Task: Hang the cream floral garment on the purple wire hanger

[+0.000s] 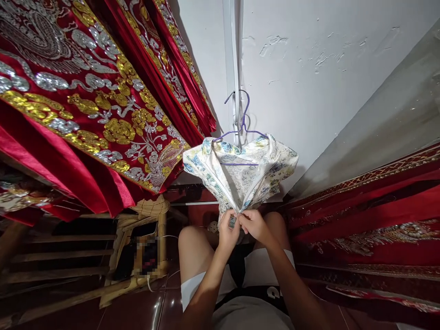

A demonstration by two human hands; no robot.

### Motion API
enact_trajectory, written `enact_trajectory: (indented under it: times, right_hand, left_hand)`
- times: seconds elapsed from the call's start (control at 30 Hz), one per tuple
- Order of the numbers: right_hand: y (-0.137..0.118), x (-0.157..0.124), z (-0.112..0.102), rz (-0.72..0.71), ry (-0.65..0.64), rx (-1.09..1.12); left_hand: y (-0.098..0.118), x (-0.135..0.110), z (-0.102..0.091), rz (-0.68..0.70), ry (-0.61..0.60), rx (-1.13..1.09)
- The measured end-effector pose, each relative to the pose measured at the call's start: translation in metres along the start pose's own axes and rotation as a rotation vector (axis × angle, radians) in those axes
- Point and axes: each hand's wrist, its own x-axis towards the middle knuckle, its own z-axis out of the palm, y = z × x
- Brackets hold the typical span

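A white short-sleeved garment (209, 172) with blue and yellow flowers hangs on a purple wire hanger (244, 126). Its front spreads into a deep V that narrows down to my fingers, with what looks like a zip along the edges. My left hand (229, 228) pinches the cloth at the left of the V's lowest point. Close beside it, my right hand (254, 223) is closed on the same spot from the right, fingertips almost touching the left ones. Whether a zip pull sits between the fingers is hidden. The garment's lower part disappears behind my hands, between my knees.
Red cloth (134, 123) with gold and silver embroidery hangs at the left, and more red embroidered fabric (378, 224) lines the right. The hanger hooks onto something at a pale strip on the white wall (309, 59). A bamboo chair (113, 247) stands at lower left.
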Motion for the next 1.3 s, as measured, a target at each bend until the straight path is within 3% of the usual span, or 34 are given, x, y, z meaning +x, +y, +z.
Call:
enact_trajectory:
  times: [0.13, 0.33, 0.43, 0.5, 0.6, 0.67, 0.73, 0.8, 0.9, 1.03, 1.13, 1.23, 1.3]
  right_hand:
    - [-0.029, 0.004, -0.017, -0.035, 0.074, 0.097]
    - [-0.130, 0.048, -0.044, -0.235, 0.308, 0.114]
    - [-0.167, 0.064, -0.046, -0.362, 0.338, 0.138]
    - [-0.176, 0.064, -0.044, -0.395, 0.312, 0.118]
    - [-0.170, 0.052, -0.040, -0.414, 0.250, 0.024]
    - [-0.166, 0.040, -0.039, -0.451, 0.241, -0.031]
    - [-0.166, 0.030, -0.038, -0.481, 0.243, -0.069]
    - [-0.170, 0.024, -0.038, -0.490, 0.240, -0.092]
    - [-0.169, 0.029, -0.037, -0.480, 0.250, -0.128]
    - [-0.133, 0.050, -0.034, -0.408, 0.263, -0.227]
    - [-0.095, 0.053, -0.029, -0.338, 0.234, -0.217]
    - [-0.069, 0.042, -0.023, -0.290, 0.206, -0.097]
    - [-0.060, 0.032, -0.016, -0.271, 0.170, -0.037]
  left_hand:
    - [0.004, 0.003, 0.005, 0.058, -0.034, 0.029]
    - [-0.013, 0.000, 0.026, 0.127, -0.145, 0.107]
    - [-0.019, 0.004, 0.034, 0.162, -0.230, 0.134]
    - [-0.012, 0.016, 0.030, 0.167, -0.281, 0.129]
    - [0.024, 0.047, 0.005, 0.201, -0.271, 0.018]
    - [0.063, 0.076, -0.017, 0.294, -0.098, -0.074]
    - [0.102, 0.105, -0.037, 0.435, 0.013, -0.030]
    - [0.132, 0.127, -0.049, 0.545, -0.024, 0.098]
    - [0.155, 0.140, -0.051, 0.631, -0.008, 0.221]
    - [0.157, 0.140, -0.056, 0.651, 0.192, 0.171]
    - [0.143, 0.153, -0.081, 0.540, 0.434, -0.016]
    - [0.113, 0.173, -0.113, 0.288, 0.559, -0.430]
    - [0.088, 0.180, -0.124, -0.006, 0.561, -0.797]
